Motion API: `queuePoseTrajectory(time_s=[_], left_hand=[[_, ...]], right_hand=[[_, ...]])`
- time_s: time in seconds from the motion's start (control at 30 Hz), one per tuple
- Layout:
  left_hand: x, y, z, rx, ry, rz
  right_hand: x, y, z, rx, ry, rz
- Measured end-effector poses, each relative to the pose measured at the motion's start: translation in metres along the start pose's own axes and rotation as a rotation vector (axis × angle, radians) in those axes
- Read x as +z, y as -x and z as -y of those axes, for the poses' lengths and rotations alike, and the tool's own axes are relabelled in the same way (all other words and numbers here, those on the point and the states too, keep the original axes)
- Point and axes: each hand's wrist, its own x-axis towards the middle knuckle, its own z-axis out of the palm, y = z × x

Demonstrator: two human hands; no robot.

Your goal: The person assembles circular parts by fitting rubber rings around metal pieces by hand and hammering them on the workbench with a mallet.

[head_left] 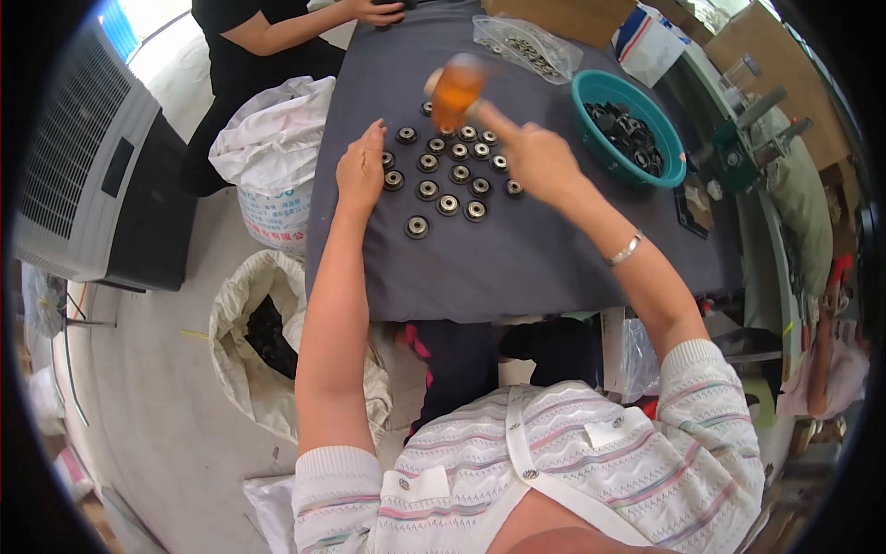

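My right hand (pixel 543 164) is closed round the handle of a mallet (pixel 458 92) with an orange head. The head is blurred and hangs over the far side of a group of small round pieces (pixel 448 205). Each piece has a black rim and a shiny metal centre with a hole; several are spread over the dark grey tablecloth. Left of the group, my left hand (pixel 361 174) rests by the table's left side. Its fingers are stretched out and nothing shows in it. The leftmost pieces are partly hidden behind that hand.
A teal basin (pixel 678 175) of black parts stands at the right, near a clear bag of small metal parts (pixel 526 48) and a green metal device (pixel 738 152). White sacks (pixel 277 138) stand left of the table (pixel 443 286). Another person's hand (pixel 378 13) is at the far edge.
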Motion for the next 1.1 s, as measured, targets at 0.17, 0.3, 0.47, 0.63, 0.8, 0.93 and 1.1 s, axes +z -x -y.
queuePoseTrajectory(time_s=[0.17,0.3,0.47,0.63,0.8,0.93,1.1], left_hand=[[0.003,-0.002,0.001,0.032,0.058,0.024],[-0.001,-0.020,-0.001,0.039,-0.020,0.097],[0.025,-0.061,-0.012,0.294,-0.448,0.187],[0.057,-0.095,0.007,0.315,-0.594,0.344],[0.102,-0.093,-0.013,0.397,-0.503,0.572],[0.112,-0.059,-0.041,0.467,-0.523,0.677],[0.119,-0.021,-0.067,0.597,-0.487,0.759]], right_hand=[[0.025,0.013,-0.029,-0.065,-0.207,-0.061],[0.003,0.066,-0.051,0.181,-0.697,-0.107],[-0.034,0.155,-0.080,0.532,-1.145,0.070],[-0.043,0.225,-0.105,0.653,-1.189,0.034],[-0.044,0.269,-0.138,0.840,-1.160,-0.214],[-0.029,0.272,-0.172,0.851,-1.020,-0.342],[-0.025,0.260,-0.210,0.913,-0.982,-0.246]])
